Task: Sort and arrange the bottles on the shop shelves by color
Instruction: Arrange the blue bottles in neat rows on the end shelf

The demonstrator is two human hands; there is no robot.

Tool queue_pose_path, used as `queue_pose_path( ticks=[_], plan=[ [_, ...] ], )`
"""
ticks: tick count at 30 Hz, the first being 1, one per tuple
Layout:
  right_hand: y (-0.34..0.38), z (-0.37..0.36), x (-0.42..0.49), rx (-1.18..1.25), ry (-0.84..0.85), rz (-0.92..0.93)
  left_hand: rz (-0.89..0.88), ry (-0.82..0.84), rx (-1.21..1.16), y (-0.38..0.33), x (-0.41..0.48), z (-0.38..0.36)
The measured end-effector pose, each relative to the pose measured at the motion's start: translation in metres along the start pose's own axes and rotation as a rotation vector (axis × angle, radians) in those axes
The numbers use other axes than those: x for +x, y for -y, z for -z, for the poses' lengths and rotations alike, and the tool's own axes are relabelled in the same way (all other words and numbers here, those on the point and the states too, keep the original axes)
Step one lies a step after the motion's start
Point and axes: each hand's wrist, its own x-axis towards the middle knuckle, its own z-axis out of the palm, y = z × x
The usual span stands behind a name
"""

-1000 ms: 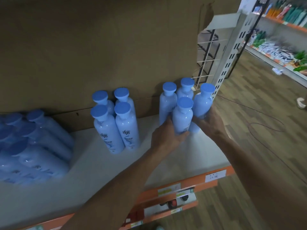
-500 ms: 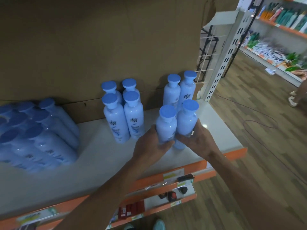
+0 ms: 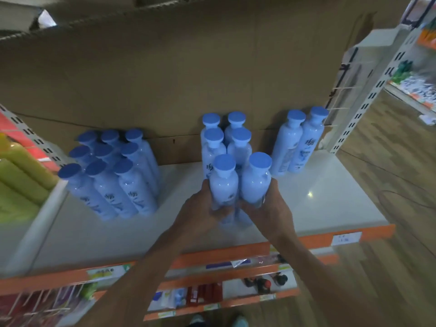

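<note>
A big brown cardboard sheet (image 3: 165,79) stands as the back wall behind the white shelf (image 3: 330,204), which has an orange front strip (image 3: 224,252) with price labels. To the right lies a wooden floor (image 3: 401,185). On the shelf, at the left, nine light blue bottles (image 3: 113,175) with darker blue caps stand close together in three rows. Beside them, past a white divider, are yellow-green bottles (image 3: 18,175). In the middle, four blue bottles (image 3: 226,142) stand in a tight square against the cardboard. At the right end, a pair of the same bottles (image 3: 297,142) stands side by side.

Just in front of the middle four, two more blue bottles are held upright and touching each other. The left hand (image 3: 200,213) grips the left bottle (image 3: 223,185) low on its body, with the fingers curled around it. The right hand (image 3: 273,208) grips the right bottle (image 3: 256,182) in the same way, fingers wrapped around its lower part. The bottoms of both bottles are blurred, so I cannot tell if they touch the shelf.
</note>
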Motion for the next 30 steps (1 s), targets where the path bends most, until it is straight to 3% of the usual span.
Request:
queue_pose_path(
  ticks=[3, 6, 11, 16, 20, 24, 27, 30],
  plan=[
    [-0.004, -0.01, -0.006, 0.053, -0.049, 0.054, -0.059, 0.117, -0.08, 0.008, 0.003, 0.014],
    [-0.017, -0.009, -0.006, 0.059, 0.013, 0.184, -0.099, 0.203, -0.153, 0.013, 0.002, 0.016],
    [-0.028, 0.007, 0.001, 0.05, 0.187, 0.23, -0.097, 0.185, -0.241, 0.016, -0.001, 0.009],
    [-0.034, 0.009, 0.007, 0.035, 0.201, 0.188, -0.113, 0.176, -0.239, 0.023, 0.0, 0.007],
    [-0.034, -0.003, 0.003, 0.007, 0.076, 0.175, -0.153, 0.017, -0.28, 0.019, -0.006, -0.004],
    [-0.031, -0.013, -0.002, 0.028, 0.024, 0.223, -0.071, -0.21, -0.247, 0.014, -0.011, -0.023],
    [-0.037, -0.004, -0.003, 0.105, 0.202, 0.187, -0.095, -0.055, -0.358, 0.02, -0.015, -0.025],
    [-0.042, 0.009, 0.001, 0.075, 0.356, 0.182, -0.083, 0.073, -0.286, 0.032, -0.017, -0.014]
  ],
)
